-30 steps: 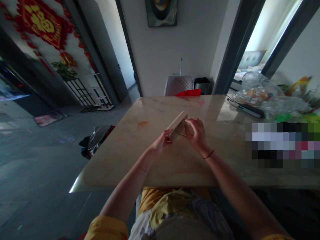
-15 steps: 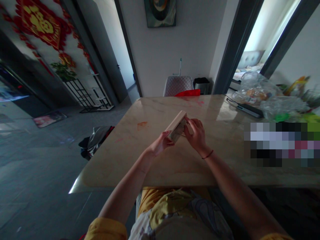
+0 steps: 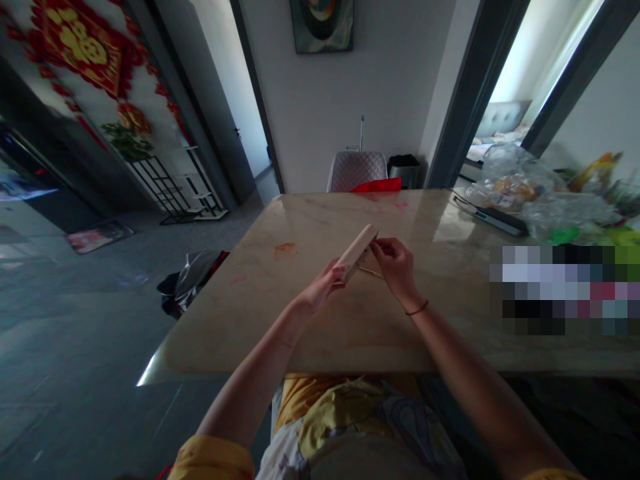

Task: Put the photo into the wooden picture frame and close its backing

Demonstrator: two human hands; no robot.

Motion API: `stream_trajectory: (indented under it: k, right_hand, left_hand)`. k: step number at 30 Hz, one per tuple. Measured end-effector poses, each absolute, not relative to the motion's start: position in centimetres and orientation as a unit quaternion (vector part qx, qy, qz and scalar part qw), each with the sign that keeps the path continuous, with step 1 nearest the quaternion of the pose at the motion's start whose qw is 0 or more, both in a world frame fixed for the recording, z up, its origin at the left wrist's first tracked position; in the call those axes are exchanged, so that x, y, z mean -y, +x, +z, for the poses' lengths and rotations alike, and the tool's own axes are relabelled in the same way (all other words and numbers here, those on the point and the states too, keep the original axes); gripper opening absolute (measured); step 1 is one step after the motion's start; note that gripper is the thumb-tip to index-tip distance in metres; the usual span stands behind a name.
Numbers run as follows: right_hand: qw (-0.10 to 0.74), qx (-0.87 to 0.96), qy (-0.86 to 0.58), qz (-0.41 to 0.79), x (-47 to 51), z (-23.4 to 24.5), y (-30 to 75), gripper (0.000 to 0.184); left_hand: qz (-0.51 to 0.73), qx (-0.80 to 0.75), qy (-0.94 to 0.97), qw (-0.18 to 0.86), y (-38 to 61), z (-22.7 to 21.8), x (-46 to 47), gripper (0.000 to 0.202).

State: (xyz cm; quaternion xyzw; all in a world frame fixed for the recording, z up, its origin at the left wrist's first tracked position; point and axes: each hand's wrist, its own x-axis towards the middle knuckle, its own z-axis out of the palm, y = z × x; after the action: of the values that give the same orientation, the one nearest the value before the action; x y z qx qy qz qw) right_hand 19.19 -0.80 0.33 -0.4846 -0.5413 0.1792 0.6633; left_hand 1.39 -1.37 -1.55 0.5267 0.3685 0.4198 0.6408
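My left hand (image 3: 323, 288) is closed around the near end of a pale pinkish oblong box (image 3: 357, 247). The box is held tilted above the tabletop, its far end pointing away and to the right. At that far end, my right hand (image 3: 396, 261) has its thumb and forefinger pinched against the right edge. The other fingers of this hand are curled in. Whether something small sits in the pinch cannot be made out. Below the box, between the hands, a thin light stick-like thing (image 3: 371, 272) shows, partly hidden.
The marble-patterned table (image 3: 240, 333) has an orange smear (image 3: 285, 247) on its left. Clear plastic bags (image 3: 520, 180) and a dark elongated device (image 3: 500, 221) lie at the right. A quilted chair (image 3: 358, 171) with red cloth (image 3: 377, 186) stands behind the far edge.
The box has turned so its pale upper face shows more and its printed side less. My right hand's fingers have drawn into a tighter pinch, and more of the thin stick-like thing shows.
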Motion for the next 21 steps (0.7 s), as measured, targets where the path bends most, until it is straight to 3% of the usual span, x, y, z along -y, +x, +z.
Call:
stream_trajectory:
  k: [7,9,11,15,17,19,21]
  right_hand:
    - [0.722,0.488,-0.436,0.224,-0.3,-0.7,20.1,0.031]
    - [0.743,0.428,-0.436,0.274,-1.2,-1.6,20.8,0.037]
    - [0.731,0.398,-0.442,0.334,-1.9,-2.3,21.4,0.044]
    - [0.654,0.525,-0.397,0.373,-2.4,-2.5,22.0,0.049]
    - [0.621,0.561,-0.387,0.387,-2.3,-2.3,21.9,0.05]
    - [0.656,0.511,-0.401,0.383,-2.1,-2.0,21.6,0.06]
    - [0.666,0.512,-0.408,0.357,-1.9,-1.8,21.4,0.057]
  left_hand:
    - [0.443,-0.347,0.517,0.645,1.3,-0.8,1.4,0.066]
    - [0.468,-0.378,0.574,0.556,1.1,-0.3,1.5,0.07]
    - [0.476,-0.415,0.666,0.398,0.8,0.2,1.7,0.08]
    - [0.411,-0.434,0.796,0.098,0.2,0.8,2.0,0.103]
    - [0.379,-0.435,0.815,0.05,0.2,0.7,2.1,0.105]
    - [0.373,-0.437,0.818,0.036,0.3,0.5,2.1,0.105]
    - [0.377,-0.43,0.819,0.041,0.6,0.4,2.2,0.104]
